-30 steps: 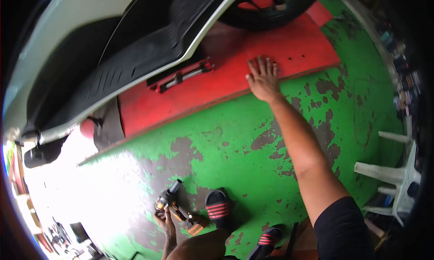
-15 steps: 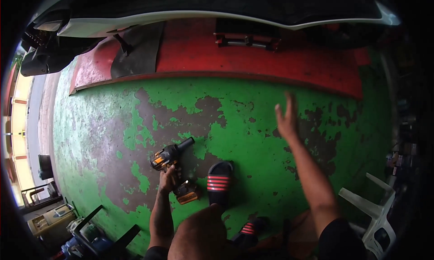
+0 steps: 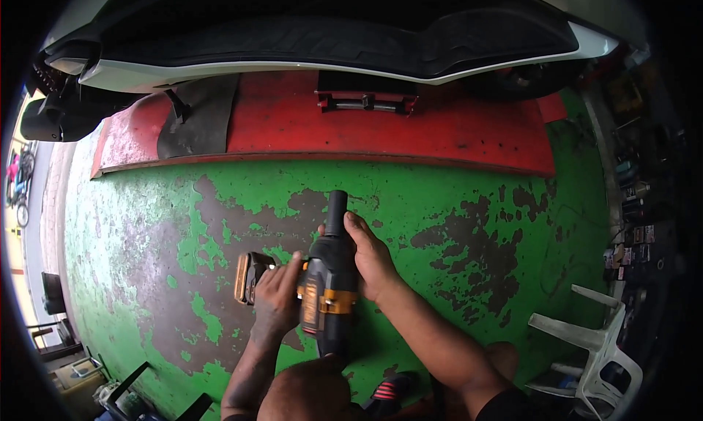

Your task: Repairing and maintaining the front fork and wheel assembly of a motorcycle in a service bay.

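A black and yellow cordless impact wrench (image 3: 327, 274) is held in front of me, its long dark socket (image 3: 337, 207) pointing away toward the red platform. My left hand (image 3: 275, 295) is closed around the handle, with the battery pack (image 3: 250, 277) sticking out to the left. My right hand (image 3: 373, 258) wraps the nose of the tool at the base of the socket. Its thumb lies along the right side, and a fingertip shows on the left; its other fingers are hidden behind the tool.
Beyond the peeling green floor (image 3: 410, 194) lies a low red platform (image 3: 278, 132) with a black mat (image 3: 198, 128). A white-edged vehicle (image 3: 307, 64) overhangs it. A white plastic chair (image 3: 586, 333) stands at right; a striped slipper (image 3: 388, 392) is below. Assorted items line the right wall.
The impact wrench has come up and swung to point away from me. My right hand, open and apart before, has come left and closed around its nose. The view has also shifted.
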{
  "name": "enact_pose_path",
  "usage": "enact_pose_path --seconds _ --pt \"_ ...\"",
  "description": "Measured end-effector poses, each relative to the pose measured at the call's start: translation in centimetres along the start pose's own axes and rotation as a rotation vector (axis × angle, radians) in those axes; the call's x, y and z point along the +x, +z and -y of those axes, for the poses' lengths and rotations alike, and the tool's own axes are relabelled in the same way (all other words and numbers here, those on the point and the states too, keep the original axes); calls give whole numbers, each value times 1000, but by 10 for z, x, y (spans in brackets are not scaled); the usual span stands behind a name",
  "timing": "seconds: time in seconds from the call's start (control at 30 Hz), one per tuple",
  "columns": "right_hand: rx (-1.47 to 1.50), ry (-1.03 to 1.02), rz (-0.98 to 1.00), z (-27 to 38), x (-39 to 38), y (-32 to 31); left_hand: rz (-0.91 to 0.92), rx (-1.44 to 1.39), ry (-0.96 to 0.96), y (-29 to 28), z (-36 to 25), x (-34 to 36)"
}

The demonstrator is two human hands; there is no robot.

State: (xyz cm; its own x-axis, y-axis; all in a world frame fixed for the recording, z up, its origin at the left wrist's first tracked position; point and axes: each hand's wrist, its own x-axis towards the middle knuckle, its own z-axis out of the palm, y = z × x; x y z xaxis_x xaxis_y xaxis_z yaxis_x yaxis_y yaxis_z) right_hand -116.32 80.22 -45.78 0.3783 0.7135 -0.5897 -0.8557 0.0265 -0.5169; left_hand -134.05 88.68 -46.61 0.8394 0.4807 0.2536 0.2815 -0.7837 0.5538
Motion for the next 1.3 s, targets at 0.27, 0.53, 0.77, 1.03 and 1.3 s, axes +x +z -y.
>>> enact_pose_path --seconds 0.27,0.53,0.77,1.03,1.3 --pt "-216 -265 32 56 44 9 -240 -219 90 64 37 71" --pt "-689 -131 -148 109 106 12 103 68 136 41 25 156" --pt "-513 -227 -93 117 143 -22 251 306 245 50 33 197" --pt "-766 -335 -75 126 177 -28 228 522 336 53 27 213" --pt "-744 -387 -92 135 216 -68 340 547 250 81 -5 218"
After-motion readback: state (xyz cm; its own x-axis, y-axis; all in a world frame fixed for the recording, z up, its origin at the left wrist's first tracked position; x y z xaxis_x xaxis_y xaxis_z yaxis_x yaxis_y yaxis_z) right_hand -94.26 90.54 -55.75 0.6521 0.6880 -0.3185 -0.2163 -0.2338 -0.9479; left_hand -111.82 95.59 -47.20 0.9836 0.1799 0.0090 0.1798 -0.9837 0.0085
